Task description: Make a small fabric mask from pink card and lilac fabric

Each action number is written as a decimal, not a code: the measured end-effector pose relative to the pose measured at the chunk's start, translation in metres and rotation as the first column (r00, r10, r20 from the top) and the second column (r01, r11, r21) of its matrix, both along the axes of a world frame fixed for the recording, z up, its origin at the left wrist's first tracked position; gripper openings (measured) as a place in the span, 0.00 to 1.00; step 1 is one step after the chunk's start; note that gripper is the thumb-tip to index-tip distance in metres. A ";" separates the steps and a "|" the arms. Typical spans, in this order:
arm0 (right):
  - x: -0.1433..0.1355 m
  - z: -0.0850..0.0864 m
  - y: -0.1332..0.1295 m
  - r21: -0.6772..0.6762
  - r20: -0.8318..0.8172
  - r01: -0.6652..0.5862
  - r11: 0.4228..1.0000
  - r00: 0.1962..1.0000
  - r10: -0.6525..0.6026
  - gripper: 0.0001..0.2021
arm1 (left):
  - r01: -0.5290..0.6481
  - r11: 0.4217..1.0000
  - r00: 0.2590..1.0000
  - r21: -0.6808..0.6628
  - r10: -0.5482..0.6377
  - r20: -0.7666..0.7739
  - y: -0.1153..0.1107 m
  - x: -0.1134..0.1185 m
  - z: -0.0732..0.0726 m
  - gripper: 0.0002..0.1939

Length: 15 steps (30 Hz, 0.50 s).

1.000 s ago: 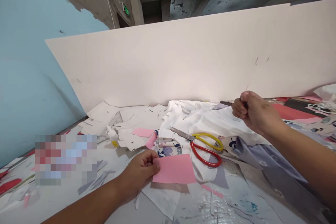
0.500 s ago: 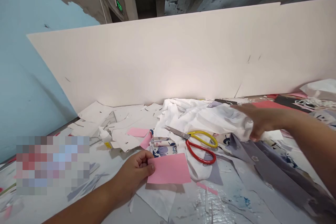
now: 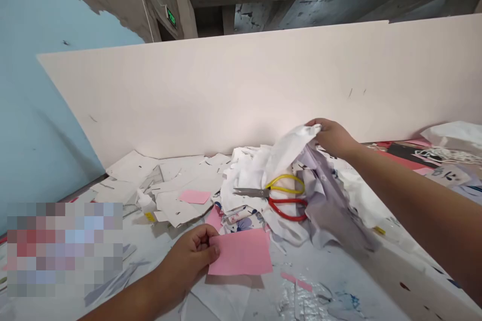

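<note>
My left hand [image 3: 198,253] pinches the left edge of a pink paper rectangle [image 3: 241,253], held just over the table. With my right hand [image 3: 331,136] I grip a bunched white and lilac cloth [image 3: 327,185] by its top, lifted toward the white panel. Scissors [image 3: 268,193] with one yellow and one red handle rest on the white fabric pile [image 3: 244,168], blades pointing left. Their handles lie against the raised cloth. A printed floral scrap [image 3: 244,220] shows below the scissors.
White paper sheets [image 3: 184,175] and a small glue bottle [image 3: 146,205] lie to the left, near another pink piece [image 3: 195,196]. Behind stands a tall white panel [image 3: 211,95]. White cord [image 3: 446,155] and red and black sheets lie at the right.
My right hand has moved up and left, raising the cloth off the table at the right. The scissors have turned slightly. My left hand still holds the pink paper.
</note>
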State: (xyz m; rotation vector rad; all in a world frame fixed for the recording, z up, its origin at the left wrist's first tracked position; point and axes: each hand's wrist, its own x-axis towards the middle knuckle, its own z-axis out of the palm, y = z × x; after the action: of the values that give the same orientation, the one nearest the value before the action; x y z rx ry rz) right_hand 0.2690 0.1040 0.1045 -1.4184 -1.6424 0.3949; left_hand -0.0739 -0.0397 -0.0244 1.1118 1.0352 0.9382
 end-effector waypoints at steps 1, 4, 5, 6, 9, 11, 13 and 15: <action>-0.004 0.004 0.001 0.003 0.022 -0.006 1.000 1.000 0.006 0.16 | 0.001 1.000 1.000 -0.005 -0.001 -0.005 0.000 0.000 0.000 0.12; -0.009 0.015 -0.005 -0.124 0.106 -0.137 0.983 0.983 0.150 0.22 | 0.011 1.000 1.000 -0.009 -0.011 0.001 -0.001 0.000 0.001 0.11; -0.007 0.019 -0.010 -0.198 0.130 -0.193 0.961 0.967 0.221 0.25 | 0.017 1.000 1.000 -0.008 -0.017 0.014 -0.001 0.000 0.001 0.11; -0.003 0.022 -0.017 -0.267 0.152 -0.219 0.938 0.952 0.265 0.27 | 0.025 1.000 0.999 -0.008 -0.025 0.029 -0.002 0.000 0.002 0.11; 0.017 0.020 -0.042 -0.480 0.336 -0.010 0.877 0.922 0.194 0.22 | 0.033 0.999 0.998 -0.008 -0.033 0.056 -0.002 0.001 0.001 0.11; 0.033 0.004 -0.061 -0.582 0.583 0.349 0.734 0.808 0.079 0.15 | 0.030 1.000 0.998 -0.006 -0.030 0.048 -0.002 0.001 0.000 0.11; 0.050 -0.025 -0.079 -0.596 0.661 0.466 0.654 0.747 0.071 0.12 | 0.024 1.000 0.999 -0.002 -0.023 0.033 -0.002 0.001 0.000 0.10; 0.066 -0.056 -0.093 -0.586 0.698 0.468 0.661 0.706 0.119 0.14 | 0.020 1.000 1.000 0.001 -0.020 0.012 -0.002 0.001 0.000 0.10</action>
State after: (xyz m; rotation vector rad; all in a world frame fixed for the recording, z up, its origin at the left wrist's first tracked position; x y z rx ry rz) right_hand 0.3353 0.0105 0.0481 -2.6068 -1.9760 0.4604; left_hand -0.0729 -0.0413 -0.0243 1.1142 1.0125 0.9286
